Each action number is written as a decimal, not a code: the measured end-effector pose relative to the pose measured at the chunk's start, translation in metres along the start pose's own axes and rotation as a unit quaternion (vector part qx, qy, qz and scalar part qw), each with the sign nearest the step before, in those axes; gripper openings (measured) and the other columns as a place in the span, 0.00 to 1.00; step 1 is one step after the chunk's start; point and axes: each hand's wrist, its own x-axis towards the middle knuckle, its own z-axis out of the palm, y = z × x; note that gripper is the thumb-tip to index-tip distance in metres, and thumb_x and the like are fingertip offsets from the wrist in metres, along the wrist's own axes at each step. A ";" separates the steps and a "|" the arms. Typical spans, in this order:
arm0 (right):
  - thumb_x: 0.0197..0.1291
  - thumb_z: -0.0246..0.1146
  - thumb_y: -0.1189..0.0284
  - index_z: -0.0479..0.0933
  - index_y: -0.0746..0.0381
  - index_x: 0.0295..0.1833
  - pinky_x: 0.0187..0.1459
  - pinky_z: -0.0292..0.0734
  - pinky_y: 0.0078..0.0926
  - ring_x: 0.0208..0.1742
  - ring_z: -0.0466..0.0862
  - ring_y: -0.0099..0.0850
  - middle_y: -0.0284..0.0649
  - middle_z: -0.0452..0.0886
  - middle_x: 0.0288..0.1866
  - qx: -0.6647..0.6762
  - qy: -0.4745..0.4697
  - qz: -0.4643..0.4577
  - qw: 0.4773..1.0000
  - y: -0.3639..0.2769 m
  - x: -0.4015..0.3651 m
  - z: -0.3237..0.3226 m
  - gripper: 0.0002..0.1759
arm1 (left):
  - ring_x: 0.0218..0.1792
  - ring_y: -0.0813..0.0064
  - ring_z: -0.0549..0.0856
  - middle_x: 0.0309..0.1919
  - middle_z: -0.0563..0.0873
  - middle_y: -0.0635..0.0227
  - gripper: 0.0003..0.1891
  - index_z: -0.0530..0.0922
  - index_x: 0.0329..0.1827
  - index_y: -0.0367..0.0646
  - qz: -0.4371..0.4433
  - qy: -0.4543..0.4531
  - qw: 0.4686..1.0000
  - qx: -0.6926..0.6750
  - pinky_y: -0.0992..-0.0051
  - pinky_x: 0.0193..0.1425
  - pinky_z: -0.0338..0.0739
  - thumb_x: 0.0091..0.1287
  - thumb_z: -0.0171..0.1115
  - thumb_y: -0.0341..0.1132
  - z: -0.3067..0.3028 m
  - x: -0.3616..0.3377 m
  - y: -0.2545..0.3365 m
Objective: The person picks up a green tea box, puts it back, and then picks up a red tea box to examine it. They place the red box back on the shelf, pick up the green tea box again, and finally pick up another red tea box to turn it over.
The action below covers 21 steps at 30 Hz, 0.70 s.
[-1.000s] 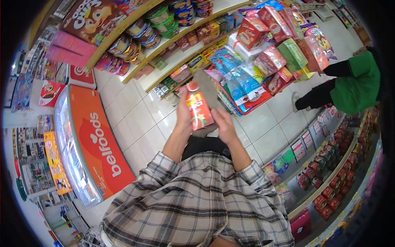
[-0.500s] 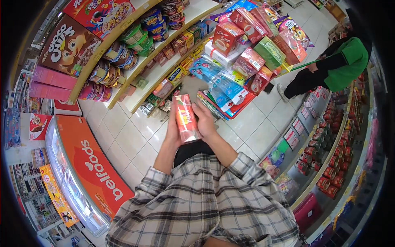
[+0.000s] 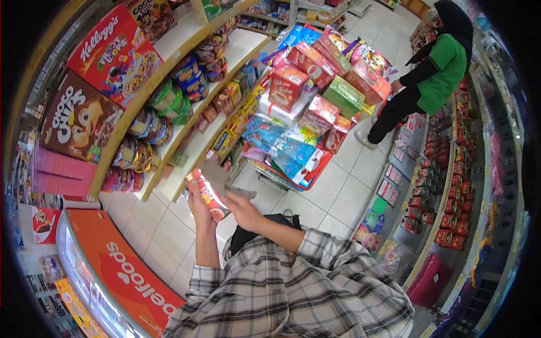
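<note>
A small, mostly red packaged box (image 3: 207,198) with pale lettering is tilted in front of my body. My left hand (image 3: 198,209) is wrapped round its left side and lower end. On the other side, my right hand (image 3: 243,213) rests against the box's right edge, with its fingertips partly blurred. The shelf of boxed goods (image 3: 189,149) is just beyond my hands. To the right of it stands a trolley (image 3: 282,179) heaped with tea boxes, blue packs and snack bags.
Cereal boxes (image 3: 115,53) and instant cups (image 3: 169,102) line the left shelves. An orange belfoods freezer (image 3: 115,256) is at lower left. A person in a green top (image 3: 445,73) stands beyond the trolley. Cans (image 3: 451,219) fill the right shelves.
My hands and the box have shifted left and the box has tilted further. The view has turned, the trolley shows more fully, and the person in green stands differently.
</note>
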 end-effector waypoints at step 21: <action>0.72 0.50 0.64 0.64 0.69 0.67 0.58 0.69 0.18 0.56 0.76 0.22 0.37 0.76 0.58 0.153 0.114 0.082 0.978 0.001 0.062 0.015 0.25 | 0.38 0.76 0.84 0.43 0.80 0.63 0.20 0.66 0.57 0.37 -0.024 -0.064 0.995 -0.077 0.75 0.40 0.81 0.68 0.59 0.37 -0.003 0.064 0.024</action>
